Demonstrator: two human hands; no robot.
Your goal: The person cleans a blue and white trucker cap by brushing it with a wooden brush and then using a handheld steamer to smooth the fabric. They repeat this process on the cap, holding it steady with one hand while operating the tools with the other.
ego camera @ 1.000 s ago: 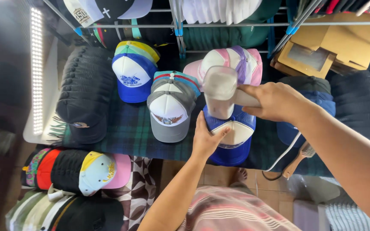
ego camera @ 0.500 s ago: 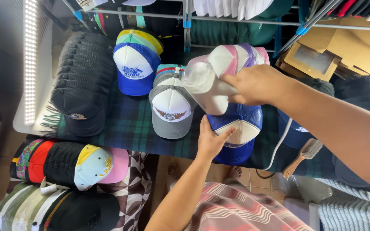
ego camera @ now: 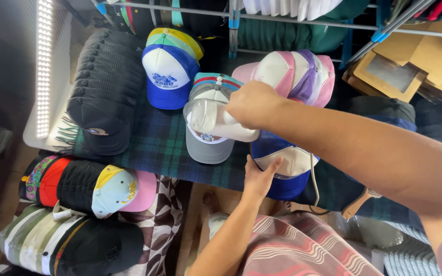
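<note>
Striped cloth (ego camera: 303, 245) lies nearest you at the bottom edge, and your left arm rises from beside it. Your left hand (ego camera: 260, 176) is pressed flat, fingers loose and not clenched, on the brim of a blue and white cap (ego camera: 287, 166) that sits at the near edge of the tabletop (ego camera: 154, 148), which is covered in dark green plaid. Just above it your right hand (ego camera: 251, 105) is clenched around the narrow end of a white steamer (ego camera: 216, 121), a plastic tool with a clear wide head. You hold it lying sideways, its head pointing left and hanging over a grey and white cap (ego camera: 208, 145) next to the blue one. A white cord (ego camera: 313, 179) runs down past the blue cap's right side.

Below and left of the tabletop, a row of nested caps (ego camera: 90, 184) lies on its side, the front one pale blue with a pink brim. Farther back on the tabletop, a tall stack of black caps (ego camera: 103, 97) stands at the left, a blue and white cap stack (ego camera: 171, 69) is in the middle, and pink and white caps (ego camera: 295, 74) sit behind your right hand. Cardboard pieces (ego camera: 415, 66) rest at the far right.
</note>
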